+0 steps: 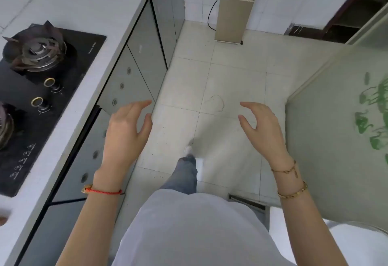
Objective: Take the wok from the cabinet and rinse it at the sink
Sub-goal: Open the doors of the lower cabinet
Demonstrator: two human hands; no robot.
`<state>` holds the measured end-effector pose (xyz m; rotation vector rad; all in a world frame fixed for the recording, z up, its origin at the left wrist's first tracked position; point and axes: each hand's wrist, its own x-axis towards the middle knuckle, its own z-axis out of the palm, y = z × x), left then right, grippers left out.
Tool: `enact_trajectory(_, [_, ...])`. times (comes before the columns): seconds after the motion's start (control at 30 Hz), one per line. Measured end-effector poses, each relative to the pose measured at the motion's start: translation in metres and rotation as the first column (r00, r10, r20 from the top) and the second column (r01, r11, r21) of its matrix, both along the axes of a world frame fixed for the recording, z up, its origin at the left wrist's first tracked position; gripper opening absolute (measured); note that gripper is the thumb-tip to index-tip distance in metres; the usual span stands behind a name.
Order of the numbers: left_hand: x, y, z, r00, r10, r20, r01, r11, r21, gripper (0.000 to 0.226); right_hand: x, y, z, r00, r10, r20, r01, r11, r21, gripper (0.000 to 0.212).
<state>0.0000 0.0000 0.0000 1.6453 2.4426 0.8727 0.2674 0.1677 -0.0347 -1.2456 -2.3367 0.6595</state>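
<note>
overhead, looking straight down a narrow kitchen aisle. no wok in view anywhere; cannot tell where it sits. the base cabinets (pixel 134 70) run along the left under the counter, grey glossy doors, all closed, contents hidden. round dark marks dot the door fronts. a white round container edge (pixel 361 244) shows at bottom right, interior pale, contents not readable.

left hand (pixel 123 133) hangs out in front of the body, fingers relaxed and slightly bent, thumb spread, palm facing inward. it holds nothing and touches nothing; it sits in line with the lower cabinet doors but contact cannot be confirmed, looks apart. a red cord bracelet (pixel 102 191) circles the left wrist.

right hand (pixel 262 127) mirrors it on the other side, fingers loosely extended, thumb out, palm facing the left hand. empty, over bare floor. a thin gold chain (pixel 283 170) and a gold bangle (pixel 292 191) are on the right wrist.

the two hands are well apart, with floor tile (pixel 231 89) between them.

white countertop (pixel 69 102) at left carries a black glass gas hob (pixel 42 106), one burner (pixel 34 52) fully seen, a second cut by the frame edge, two brass-ringed knobs (pixel 49 82) near its front.

at right, a pale panel with a green print (pixel 371 116). a beige column (pixel 235 7) stands at the far wall, black cable (pixel 211 16) beside it. grey trouser leg and light shoe (pixel 188 150) step forward below.
</note>
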Motion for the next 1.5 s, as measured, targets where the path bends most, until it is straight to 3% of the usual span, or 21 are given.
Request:
enact_trajectory(0.47, [-0.089, 0.248, -0.006, 0.997, -0.066, 0.041, 0.064, 0.996, 0.056, 0.030, -0.090, 0.231, 0.009, 0.994, -0.106, -0.015, 0.107, 0.994, 0.024, 0.033])
enact_trajectory(0.83, [-0.126, 0.444, -0.006, 0.988, -0.147, 0.054, 0.148, 0.989, -0.020, 0.030, -0.119, 0.396, 0.009, 0.986, -0.166, -0.014, 0.166, 0.986, -0.021, 0.034])
enact_trajectory(1.0, [-0.132, 0.533, -0.017, 0.996, -0.075, 0.048, 0.077, 0.997, -0.028, 0.030, -0.128, 0.501, -0.001, 0.993, -0.119, 0.007, 0.119, 0.991, -0.055, 0.036])
enact_trajectory(1.27, [-0.124, 0.679, -0.018, 0.991, 0.123, 0.053, -0.125, 0.991, 0.040, 0.028, -0.148, 0.704, 0.012, 0.996, 0.085, 0.030, -0.085, 0.996, 0.008, 0.033])
enact_trajectory(1.5, [-0.135, 0.753, -0.017, 0.938, 0.342, 0.066, -0.346, 0.935, 0.074, 0.025, -0.210, 0.831, 0.017, 0.956, 0.293, 0.013, -0.293, 0.956, 0.016, 0.030])
